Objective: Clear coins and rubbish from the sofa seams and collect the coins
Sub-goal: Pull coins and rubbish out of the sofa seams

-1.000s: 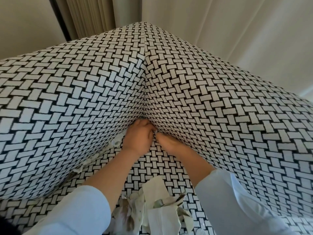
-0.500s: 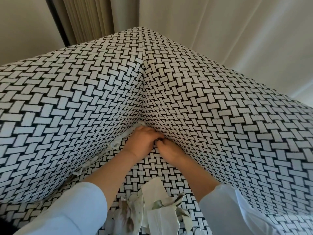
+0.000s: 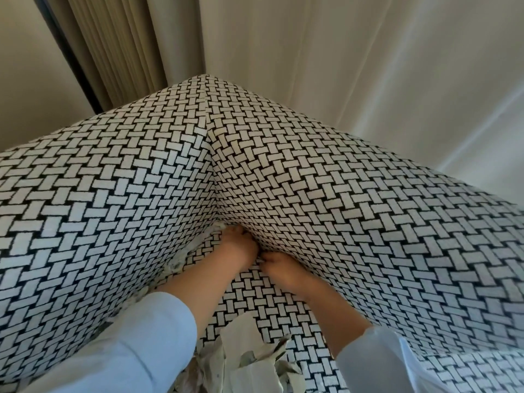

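At the sofa seam (image 3: 212, 177), left hand (image 3: 237, 251) and right hand (image 3: 283, 269), both grips unclear.

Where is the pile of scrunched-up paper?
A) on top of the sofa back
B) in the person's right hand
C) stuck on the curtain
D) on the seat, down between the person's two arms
D: the crumpled paper lies on the seat cushion, low in the view, between the left sleeve and the right sleeve.
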